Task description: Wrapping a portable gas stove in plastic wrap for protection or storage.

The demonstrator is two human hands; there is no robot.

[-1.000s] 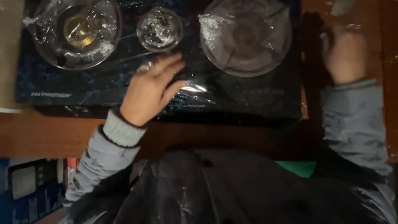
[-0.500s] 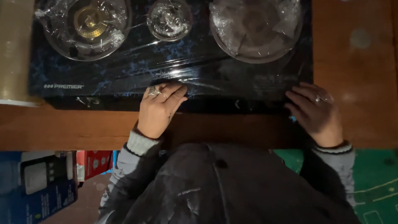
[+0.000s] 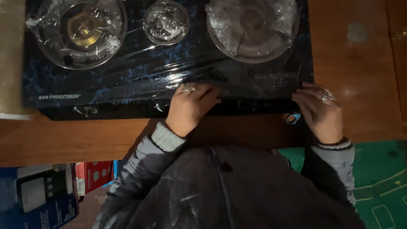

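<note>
A black glass gas stove (image 3: 127, 80) wrapped in clear plastic film (image 3: 186, 70) lies on a wooden table (image 3: 356, 76). It has a large burner (image 3: 82, 32) at the left, a small burner (image 3: 166, 21) in the middle and a large burner (image 3: 253, 27) at the right. My left hand (image 3: 190, 108) lies flat on the film at the stove's front edge, fingers spread. My right hand (image 3: 320, 112) has bent fingers against the front right corner of the stove. A small blue thing (image 3: 293, 118) shows by its thumb; whether the hand holds it is unclear.
A roll of film (image 3: 10, 59) stands at the table's left edge. Below the table edge lie a blue box (image 3: 38, 199) and a red box (image 3: 95, 174) at the left, and a green mat (image 3: 381, 182) at the right. My dark jacket fills the bottom middle.
My right hand came down from the far right of the table to the stove's front right corner. My left hand slid back from the stove top to its front edge.
</note>
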